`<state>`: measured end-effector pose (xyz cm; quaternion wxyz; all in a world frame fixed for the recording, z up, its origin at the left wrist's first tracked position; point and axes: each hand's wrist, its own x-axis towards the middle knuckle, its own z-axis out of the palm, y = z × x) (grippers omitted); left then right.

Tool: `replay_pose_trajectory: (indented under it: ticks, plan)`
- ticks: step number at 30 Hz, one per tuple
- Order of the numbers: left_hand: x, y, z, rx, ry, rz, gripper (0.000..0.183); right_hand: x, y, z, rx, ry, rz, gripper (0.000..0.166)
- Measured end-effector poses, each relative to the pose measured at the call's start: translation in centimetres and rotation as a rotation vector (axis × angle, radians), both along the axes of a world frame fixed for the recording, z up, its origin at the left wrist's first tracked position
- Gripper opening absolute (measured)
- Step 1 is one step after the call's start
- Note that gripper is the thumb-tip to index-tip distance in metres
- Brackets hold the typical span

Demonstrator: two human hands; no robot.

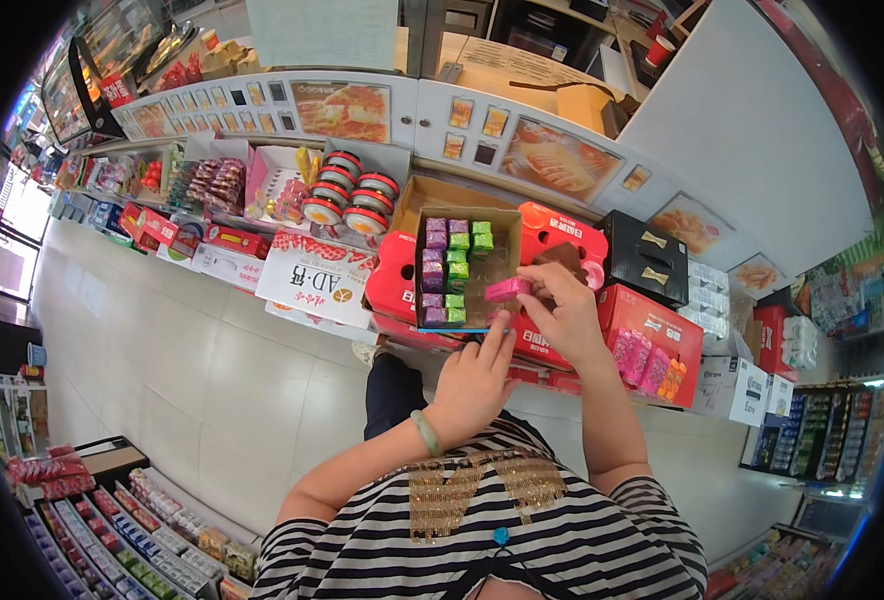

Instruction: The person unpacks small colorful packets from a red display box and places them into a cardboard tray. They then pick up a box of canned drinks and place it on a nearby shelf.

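Note:
A small pink wrapped candy pack (507, 289) is pinched between the thumb and fingers of my right hand (562, 311), over the right side of a shallow cardboard box (515, 232). My left hand (479, 375) reaches over the near edge of that box with two fingers extended. Its fingertips are at another pink pack (496, 318), mostly covered by them. Inside the box, purple packs (433, 270) stand in the left column. Green packs (457, 259) line up beside them, and a few more green ones (482, 235) sit toward the far side.
Right of the box, pink packs (637, 364) and orange packs (671, 381) lie on a red carton (656, 326). A black carton (648, 247) stands behind. To the left are red-lidded round tubs (359, 191) and a white carton (314, 277). Shelves of small goods (134, 532) are behind me.

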<state>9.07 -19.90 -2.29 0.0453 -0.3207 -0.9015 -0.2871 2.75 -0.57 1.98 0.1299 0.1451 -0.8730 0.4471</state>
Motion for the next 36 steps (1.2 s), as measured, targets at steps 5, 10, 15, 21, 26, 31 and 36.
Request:
replay_pose_trajectory:
  ticks: [5, 10, 15, 21, 26, 31, 36]
  plan:
    - [0.4, -0.2, 0.0, -0.080, 0.064, -0.013, 0.073, 0.0, 0.2, -0.7, 0.078, 0.027, 0.049, 0.027]
    - [0.5, -0.4, -0.9, -0.142, 0.157, -0.026, 0.066, -0.7, -0.1, -0.5, 0.195, 0.156, 0.100, 0.025]
    - [0.1, -0.7, -1.9, -0.121, 0.244, -0.022, 0.053, -1.1, -0.3, -0.5, 0.336, 0.242, 0.128, 0.022]
    - [0.0, -1.0, -1.1, -0.153, 0.180, -0.015, 0.071, -1.2, -0.3, 0.1, 0.413, 0.250, 0.162, 0.021]
    - [-0.1, -1.2, -0.8, -0.158, 0.135, -0.033, 0.072, -1.2, -0.5, 0.5, 0.437, 0.237, 0.162, 0.024]
    - [-0.5, -1.2, 0.0, -0.077, 0.048, -0.064, 0.070, -0.1, -0.2, 0.0, 0.427, 0.225, 0.089, 0.033]
    - [-0.8, -1.6, 0.7, -0.020, -0.029, -0.093, 0.073, 3.2, 1.1, -0.1, 0.301, 0.252, -0.040, 0.042]
